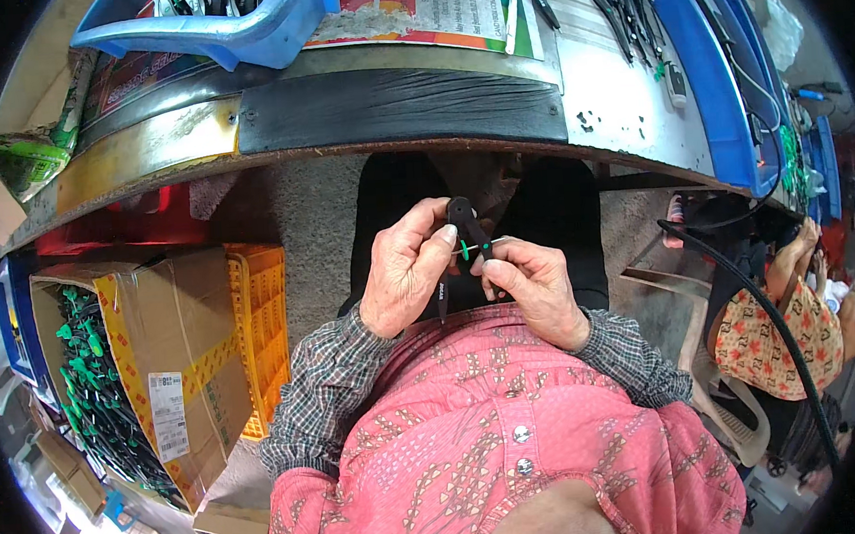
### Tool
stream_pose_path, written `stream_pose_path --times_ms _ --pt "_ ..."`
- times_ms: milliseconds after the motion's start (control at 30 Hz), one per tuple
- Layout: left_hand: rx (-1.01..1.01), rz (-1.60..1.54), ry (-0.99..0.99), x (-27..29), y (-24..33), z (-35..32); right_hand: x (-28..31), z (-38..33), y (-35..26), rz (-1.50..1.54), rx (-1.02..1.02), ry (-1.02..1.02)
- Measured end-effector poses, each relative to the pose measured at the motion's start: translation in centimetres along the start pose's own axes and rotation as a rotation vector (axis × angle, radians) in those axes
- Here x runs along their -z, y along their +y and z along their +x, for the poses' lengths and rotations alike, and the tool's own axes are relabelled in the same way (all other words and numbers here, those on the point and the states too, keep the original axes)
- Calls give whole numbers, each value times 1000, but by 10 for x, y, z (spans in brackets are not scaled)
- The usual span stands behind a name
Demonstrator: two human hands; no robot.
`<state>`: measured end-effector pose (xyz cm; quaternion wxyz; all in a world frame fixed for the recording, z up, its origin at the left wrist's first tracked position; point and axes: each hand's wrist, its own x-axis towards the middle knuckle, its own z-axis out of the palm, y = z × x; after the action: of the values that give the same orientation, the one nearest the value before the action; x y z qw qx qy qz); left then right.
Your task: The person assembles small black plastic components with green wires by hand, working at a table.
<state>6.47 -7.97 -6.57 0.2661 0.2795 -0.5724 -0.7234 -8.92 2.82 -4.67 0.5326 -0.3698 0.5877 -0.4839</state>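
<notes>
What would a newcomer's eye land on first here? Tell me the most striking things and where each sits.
At centre, the left hand and right hand pinch a small black tool with green parts above the lap, below the workbench edge. At the lower left, an open cardboard box holds a heap of black-and-green tools, beside an orange plastic crate. At the top, a blue plastic bin sits on the bench.

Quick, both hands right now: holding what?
Left hand: closed on the small black tool with green parts.
Right hand: pinching the same tool's lower end.
</notes>
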Motion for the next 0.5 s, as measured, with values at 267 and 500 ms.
stream_pose_path --times_ms 267,500 --pt "-13 -58 41 -5 1 0 -3 -2 7 31 11 43" --pt "21 -6 -10 1 0 1 -3 -1 4 -40 17 38"
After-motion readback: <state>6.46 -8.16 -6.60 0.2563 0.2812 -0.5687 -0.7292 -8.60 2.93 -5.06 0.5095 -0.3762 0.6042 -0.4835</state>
